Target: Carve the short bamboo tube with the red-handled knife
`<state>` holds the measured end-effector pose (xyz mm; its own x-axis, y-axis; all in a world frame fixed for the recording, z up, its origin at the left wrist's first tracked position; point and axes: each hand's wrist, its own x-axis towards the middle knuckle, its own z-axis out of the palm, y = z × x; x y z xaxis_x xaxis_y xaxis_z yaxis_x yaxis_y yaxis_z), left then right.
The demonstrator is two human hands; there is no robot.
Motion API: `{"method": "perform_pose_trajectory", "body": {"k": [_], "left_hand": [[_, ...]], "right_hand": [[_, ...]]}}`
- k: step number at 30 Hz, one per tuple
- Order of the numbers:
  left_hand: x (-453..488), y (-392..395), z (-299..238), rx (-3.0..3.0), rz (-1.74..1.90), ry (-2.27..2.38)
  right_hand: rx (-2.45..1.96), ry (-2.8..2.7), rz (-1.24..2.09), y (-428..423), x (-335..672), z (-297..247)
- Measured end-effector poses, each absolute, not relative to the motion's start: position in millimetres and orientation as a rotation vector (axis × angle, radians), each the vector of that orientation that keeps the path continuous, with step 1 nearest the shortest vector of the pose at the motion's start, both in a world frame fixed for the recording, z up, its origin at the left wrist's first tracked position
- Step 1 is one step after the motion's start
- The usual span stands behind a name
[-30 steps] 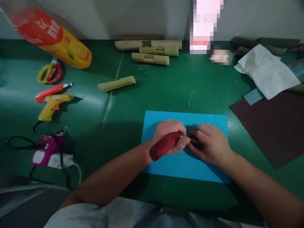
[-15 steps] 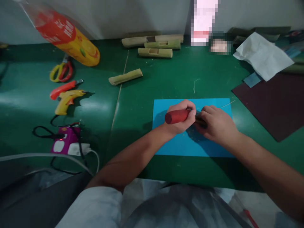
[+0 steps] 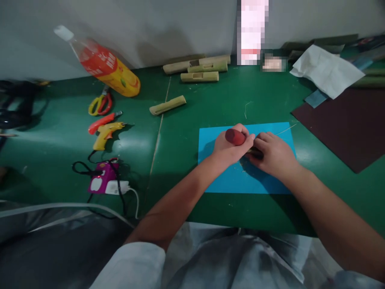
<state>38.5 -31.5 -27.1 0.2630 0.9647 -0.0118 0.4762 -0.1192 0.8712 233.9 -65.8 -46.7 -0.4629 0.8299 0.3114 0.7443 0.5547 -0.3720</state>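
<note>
My left hand (image 3: 230,146) is closed around the red handle (image 3: 235,137) of a tool whose working end is hidden by the fingers. The handle's butt tilts up toward me. Close beside it, my right hand (image 3: 275,150) is closed on a small bamboo piece (image 3: 255,151), mostly covered by the fingers and in shadow. Both hands are over a blue sheet (image 3: 249,182), on which a few small shavings (image 3: 243,170) lie. A thin fibre (image 3: 287,129) crosses the sheet's upper right edge.
Cut bamboo tubes (image 3: 200,76) lie along the wall, with one bamboo piece (image 3: 167,105) nearer. Leftward are an orange drink bottle (image 3: 120,76), scissors (image 3: 100,103), a red cutter (image 3: 104,122), a yellow glue gun (image 3: 106,134) and a purple power adapter (image 3: 105,176). White tissue (image 3: 327,70) overlaps a dark sheet (image 3: 345,132).
The red handle has swung from lying leftward to pointing more up toward me, as my left hand turned. My right hand keeps its hold. The camera view has shifted slightly left.
</note>
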Motion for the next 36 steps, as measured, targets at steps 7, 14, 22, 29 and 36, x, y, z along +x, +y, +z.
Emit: {"method": "perform_pose_trajectory", "body": {"k": [7,14,22,29,36], "left_hand": [[42,-37,-34,1.732,0.864,1.405],[34,-35,-38,1.774,0.948,1.285],[30,-38,-39,1.842,0.884,1.262],[30,-37,-43,1.845,0.966,1.183],[30,-35,-44,1.815,1.071,1.126]], "right_hand": [[-1.281,-2.361,0.302,-65,237,-45],[-1.254,-2.359,0.353,-63,240,-44],[-1.206,-2.343,0.358,-61,240,-45],[-1.178,-2.379,0.337,-60,242,-47],[-1.169,-2.366,0.366,-56,242,-49]]}}
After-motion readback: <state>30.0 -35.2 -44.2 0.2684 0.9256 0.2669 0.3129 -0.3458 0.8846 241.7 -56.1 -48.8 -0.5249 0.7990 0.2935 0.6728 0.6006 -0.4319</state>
